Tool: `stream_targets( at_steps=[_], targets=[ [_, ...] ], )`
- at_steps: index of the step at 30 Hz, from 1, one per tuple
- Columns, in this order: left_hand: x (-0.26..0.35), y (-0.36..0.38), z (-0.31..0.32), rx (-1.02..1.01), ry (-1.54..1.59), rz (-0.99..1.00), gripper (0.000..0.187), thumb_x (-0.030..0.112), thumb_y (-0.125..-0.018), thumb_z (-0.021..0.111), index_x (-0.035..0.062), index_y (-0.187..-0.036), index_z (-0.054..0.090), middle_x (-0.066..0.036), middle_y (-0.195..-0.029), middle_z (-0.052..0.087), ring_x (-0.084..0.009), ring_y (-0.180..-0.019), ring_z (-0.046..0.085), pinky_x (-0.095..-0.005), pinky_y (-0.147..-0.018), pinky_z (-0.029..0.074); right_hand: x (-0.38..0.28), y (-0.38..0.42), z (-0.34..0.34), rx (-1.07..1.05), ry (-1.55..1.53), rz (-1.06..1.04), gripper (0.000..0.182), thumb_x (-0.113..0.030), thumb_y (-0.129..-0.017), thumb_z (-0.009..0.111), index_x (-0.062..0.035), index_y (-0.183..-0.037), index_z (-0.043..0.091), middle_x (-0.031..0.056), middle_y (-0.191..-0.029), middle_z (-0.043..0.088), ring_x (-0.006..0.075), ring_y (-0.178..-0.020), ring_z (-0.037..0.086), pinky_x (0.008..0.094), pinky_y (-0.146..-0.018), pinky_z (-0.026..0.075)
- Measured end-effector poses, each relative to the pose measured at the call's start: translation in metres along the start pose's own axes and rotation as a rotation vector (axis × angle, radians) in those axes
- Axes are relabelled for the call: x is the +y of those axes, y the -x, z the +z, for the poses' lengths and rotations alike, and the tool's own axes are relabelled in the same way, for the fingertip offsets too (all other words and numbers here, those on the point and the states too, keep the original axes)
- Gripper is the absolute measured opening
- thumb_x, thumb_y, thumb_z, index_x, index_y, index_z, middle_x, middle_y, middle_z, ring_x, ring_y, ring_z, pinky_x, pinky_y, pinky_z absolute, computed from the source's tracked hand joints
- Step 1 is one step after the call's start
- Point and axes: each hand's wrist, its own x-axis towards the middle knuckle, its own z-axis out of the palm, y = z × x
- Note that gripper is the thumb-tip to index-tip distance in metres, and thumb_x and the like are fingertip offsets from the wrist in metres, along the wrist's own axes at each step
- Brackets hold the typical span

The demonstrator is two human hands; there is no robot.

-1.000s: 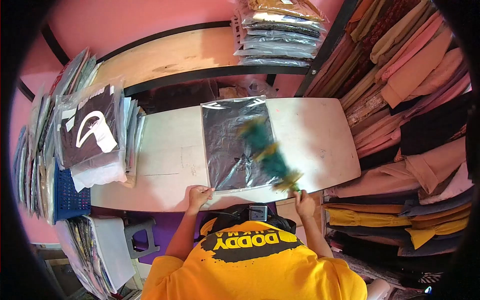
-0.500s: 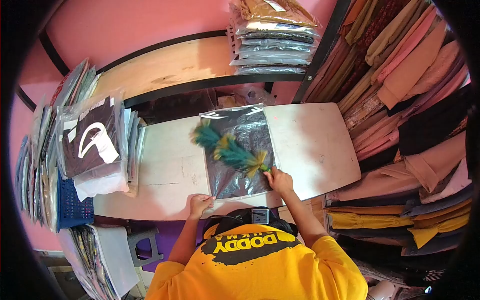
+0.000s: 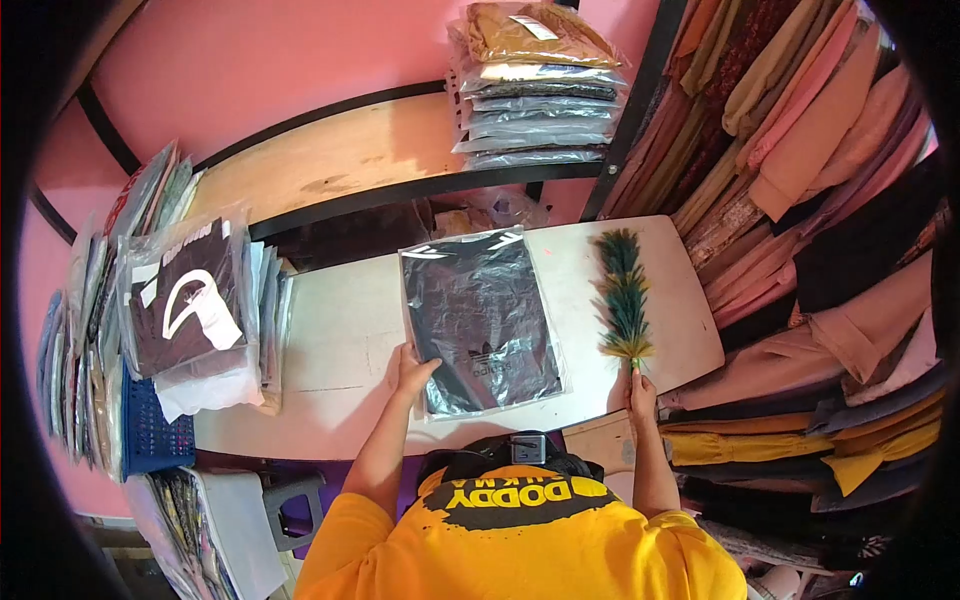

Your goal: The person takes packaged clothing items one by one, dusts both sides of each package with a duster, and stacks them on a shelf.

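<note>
Bagged dark garment [image 3: 484,322] lies flat mid-table [image 3: 330,330], long axis roughly 12 to 6 o'clock. Left hand [image 3: 410,370] is the nearer, fingers pressing its 7 o'clock corner. Right hand [image 3: 640,390] sits off at 4 o'clock, closed around feather duster [image 3: 624,295], which points to 12.

Pink walls [image 3: 250,60] enclose a pale desk [image 3: 340,320] beneath a black-edged wooden shelf [image 3: 330,150]. Beyond the desk's right edge rise racks of folded cloth [image 3: 830,200]; past its left edge stand a blue crate [image 3: 150,430] and a grey stool [image 3: 290,495].
</note>
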Motion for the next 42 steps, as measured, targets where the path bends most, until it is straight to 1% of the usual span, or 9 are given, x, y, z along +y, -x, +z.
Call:
stream_targets(
  at_steps=[4, 11, 16, 21, 24, 26, 28, 37, 42],
  targets=[
    [0.081, 0.003, 0.005, -0.183, 0.42, -0.195, 0.054, -0.001, -0.063, 0.051, 0.0031, -0.115, 0.04, -0.007, -0.099, 0.053, -0.0185, -0.085, 0.052, -0.0288, -0.074, 0.042, -0.009, 0.002, 0.002, -0.027, -0.122, 0.022, 0.038, -0.041, -0.085, 0.042, -0.0064, -0.07, 0.048, -0.0001, -0.046, 0.04, 0.0077, -0.032, 0.032, 0.0222, -0.03, 0.022],
    [0.212, 0.02, -0.02, -0.422, 0.58, 0.205, 0.065, -0.001, -0.061, 0.047, -0.0011, -0.124, 0.032, -0.01, -0.114, 0.046, -0.0163, -0.1, 0.046, -0.0252, -0.085, 0.036, -0.017, 0.007, 0.003, -0.023, -0.114, -0.012, 0.041, -0.039, -0.086, 0.041, -0.0052, -0.063, 0.046, 0.0004, -0.044, 0.039, 0.0089, -0.032, 0.034, 0.0237, -0.029, 0.024],
    [0.227, 0.026, 0.056, -0.411, 0.09, 0.441, 0.074, -0.005, -0.058, 0.048, -0.0004, -0.128, 0.026, -0.011, -0.118, 0.04, -0.0183, -0.095, 0.047, -0.026, -0.085, 0.036, -0.014, 0.006, 0.005, -0.004, -0.103, -0.026, 0.041, -0.038, -0.086, 0.042, -0.0061, -0.061, 0.045, 0.0001, -0.044, 0.039, 0.0087, -0.032, 0.033, 0.0235, -0.03, 0.024],
    [0.173, 0.024, 0.098, -0.979, -0.124, 0.231, 0.078, 0.021, -0.072, 0.067, 0.0005, -0.13, 0.02, -0.001, -0.07, 0.051, -0.0052, -0.065, 0.046, -0.0188, -0.06, 0.038, -0.017, 0.007, 0.001, -0.021, -0.113, -0.046, 0.04, -0.038, -0.085, 0.043, -0.0075, -0.06, 0.044, -0.0009, -0.045, 0.039, 0.0079, -0.032, 0.032, 0.0226, -0.03, 0.024],
    [0.136, 0.028, 0.071, -0.8, -0.344, 0.242, 0.064, 0.024, -0.071, 0.067, -0.0011, -0.121, 0.037, -0.005, -0.072, 0.053, -0.0082, -0.067, 0.048, -0.0209, -0.06, 0.04, -0.017, 0.009, 0.001, -0.051, -0.1, 0.01, 0.041, -0.038, -0.085, 0.044, -0.0047, -0.06, 0.044, 0.004, -0.045, 0.041, 0.0122, -0.035, 0.038, 0.0282, -0.033, 0.029],
    [0.092, 0.034, 0.042, -0.539, -0.365, 0.119, 0.063, 0.027, -0.068, 0.069, -0.0004, -0.118, 0.041, -0.007, -0.077, 0.057, -0.0114, -0.07, 0.052, -0.023, -0.061, 0.042, -0.011, 0.01, 0.01, 0.294, 0.305, -0.483, 0.039, -0.036, -0.084, 0.045, 0.0003, -0.069, 0.047, 0.0119, -0.046, 0.041, 0.0201, -0.037, 0.041, 0.0325, -0.037, 0.031],
    [0.031, 0.042, 0.007, -0.206, -0.558, 0.167, 0.056, 0.028, -0.066, 0.068, -0.002, -0.108, 0.048, -0.012, -0.077, 0.059, -0.0177, -0.072, 0.057, -0.0279, -0.062, 0.044, -0.034, 0.032, 0.017, 0.286, 0.358, -0.477, 0.037, -0.035, -0.083, 0.046, 0.0006, -0.073, 0.048, 0.0146, -0.049, 0.042, 0.0244, -0.04, 0.043, 0.0347, -0.04, 0.033],
    [-0.06, 0.088, -0.03, -0.017, -0.348, 0.005, 0.034, 0.007, -0.059, 0.074, 0.0001, -0.083, 0.05, -0.009, -0.063, 0.058, -0.0127, -0.053, 0.054, -0.0232, -0.045, 0.044, -0.064, 0.076, 0.088, -0.372, 0.901, -0.847, 0.036, -0.042, -0.077, 0.051, -0.0061, -0.077, 0.051, 0.0138, -0.06, 0.056, 0.032, -0.055, 0.056, 0.0385, -0.048, 0.045],
    [-0.059, 0.09, -0.031, -0.104, -0.019, -0.112, 0.028, 0.0, -0.063, 0.069, -0.0028, -0.082, 0.049, -0.009, -0.063, 0.056, -0.0111, -0.048, 0.052, -0.0215, -0.042, 0.043, -0.063, 0.063, 0.101, -0.213, 0.861, -0.852, 0.038, -0.042, -0.08, 0.047, -0.0046, -0.076, 0.048, 0.0168, -0.059, 0.056, 0.0349, -0.054, 0.055, 0.0416, -0.048, 0.044]
  ],
)
